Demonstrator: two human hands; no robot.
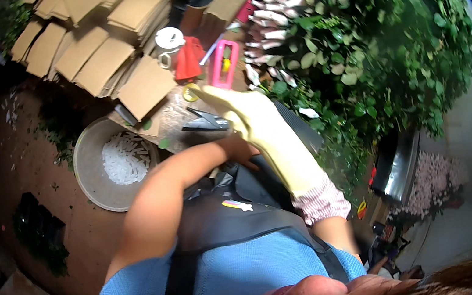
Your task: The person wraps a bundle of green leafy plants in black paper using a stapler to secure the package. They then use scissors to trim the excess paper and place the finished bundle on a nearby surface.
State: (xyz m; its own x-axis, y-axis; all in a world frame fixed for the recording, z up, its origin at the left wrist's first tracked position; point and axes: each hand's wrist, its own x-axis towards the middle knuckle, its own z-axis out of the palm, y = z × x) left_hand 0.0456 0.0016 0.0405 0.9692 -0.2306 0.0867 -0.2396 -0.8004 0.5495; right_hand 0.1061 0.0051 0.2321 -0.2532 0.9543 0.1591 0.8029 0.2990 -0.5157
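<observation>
My right hand (pixel 233 108) wears a long pale yellow rubber glove with a pink striped cuff. Its fingers stretch toward the far left over the bench, smeared by motion, and nothing shows in them. Just past the fingertips lies a small yellow ring-shaped roll (pixel 191 92). My bare left hand (pixel 240 149) is close under the gloved wrist, in front of my black apron (pixel 228 213). The glove covers part of it, so its grip is hidden. Beside the glove lies a dark, pointed, folded-looking thing (pixel 205 121) whose kind I cannot make out.
Stacked cardboard sheets (pixel 146 87) fill the far left. Behind the roll stand a white lidded mug (pixel 168 39), a red cone-shaped thing (pixel 189 59) and a pink frame (pixel 224 66). Leafy stems with wrapped heads (pixel 380 44) crowd the right. A tub (pixel 88 171) holds white pieces.
</observation>
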